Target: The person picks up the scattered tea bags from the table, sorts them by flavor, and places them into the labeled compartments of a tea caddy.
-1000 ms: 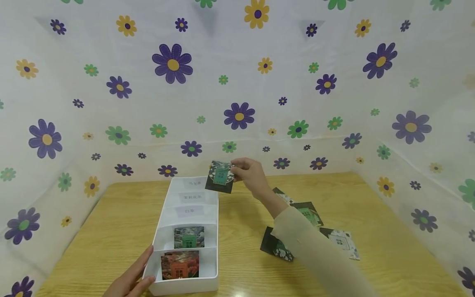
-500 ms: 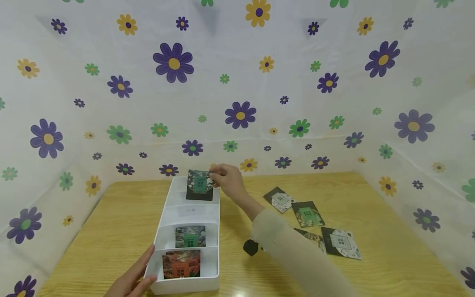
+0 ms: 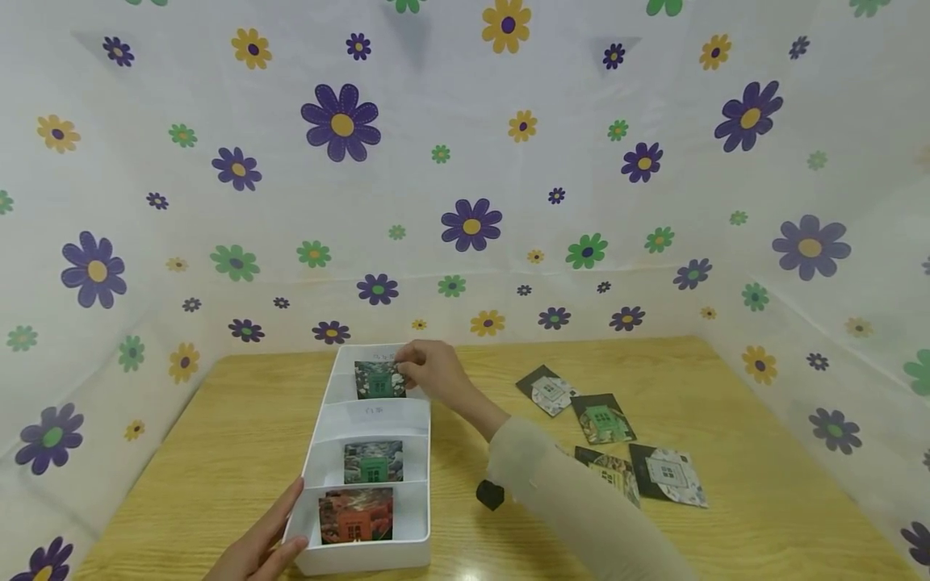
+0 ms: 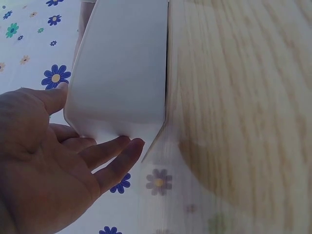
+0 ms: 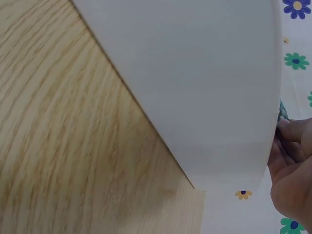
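Observation:
A dark tea bag packet with a green label stands in the second compartment from the far end of the white divided box. My right hand pinches its right upper corner. In the right wrist view the fingers show beside the box's rim, with only a sliver of the packet visible. My left hand lies at the near left corner of the box. In the left wrist view its thumb touches the rim, and the loosely extended fingers touch the wall.
A green-labelled packet and red packets stand in the two near compartments. Several packets lie on the wooden table at right, and my right sleeve partly covers some. Flower-patterned cloth surrounds the table.
My right hand has moved left and down with the green-labelled tea bag packet, from beside the box's far end into a compartment. My left hand has stayed at the corner.

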`<control>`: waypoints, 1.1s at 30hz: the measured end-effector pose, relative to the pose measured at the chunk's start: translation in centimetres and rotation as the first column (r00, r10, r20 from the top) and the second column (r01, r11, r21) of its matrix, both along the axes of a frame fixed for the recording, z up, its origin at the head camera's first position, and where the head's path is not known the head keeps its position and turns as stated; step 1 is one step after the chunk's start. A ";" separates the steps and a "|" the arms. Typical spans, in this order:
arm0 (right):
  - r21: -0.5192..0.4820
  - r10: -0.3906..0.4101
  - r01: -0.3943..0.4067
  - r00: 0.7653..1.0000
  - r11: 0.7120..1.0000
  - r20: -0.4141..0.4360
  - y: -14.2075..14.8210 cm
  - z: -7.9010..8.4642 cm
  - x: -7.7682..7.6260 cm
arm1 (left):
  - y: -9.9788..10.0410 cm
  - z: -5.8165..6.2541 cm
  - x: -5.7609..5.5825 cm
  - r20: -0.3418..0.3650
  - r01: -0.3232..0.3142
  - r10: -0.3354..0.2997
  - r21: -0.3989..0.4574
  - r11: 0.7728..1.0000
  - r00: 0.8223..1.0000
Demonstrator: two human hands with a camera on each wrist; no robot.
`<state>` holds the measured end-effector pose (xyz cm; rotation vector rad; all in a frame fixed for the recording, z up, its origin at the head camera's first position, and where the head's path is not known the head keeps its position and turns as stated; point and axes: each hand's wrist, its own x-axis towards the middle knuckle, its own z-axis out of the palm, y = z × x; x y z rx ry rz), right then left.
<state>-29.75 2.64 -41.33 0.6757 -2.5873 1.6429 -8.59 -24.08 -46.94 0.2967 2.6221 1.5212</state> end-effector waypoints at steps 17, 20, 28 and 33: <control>0.287 0.099 -0.031 0.969 0.957 -0.226 -0.1 -0.5 0.9 | -0.1 0.3 -0.1 0.071 0.013 -0.015 0.022 1.000 0.997; 0.304 0.087 0.001 0.957 0.953 -0.276 -0.1 -0.6 1.1 | -0.1 0.3 -0.1 0.080 0.009 -0.011 0.029 1.000 0.997; 0.215 0.033 0.031 0.956 0.976 -0.292 0.7 -0.3 1.4 | -0.1 -0.1 -0.1 0.037 -0.008 0.008 0.007 1.000 0.999; 0.139 -0.010 0.059 0.943 0.989 -0.331 1.8 0.0 1.7 | 0.1 -0.1 0.1 0.027 -0.035 0.035 0.016 0.999 0.999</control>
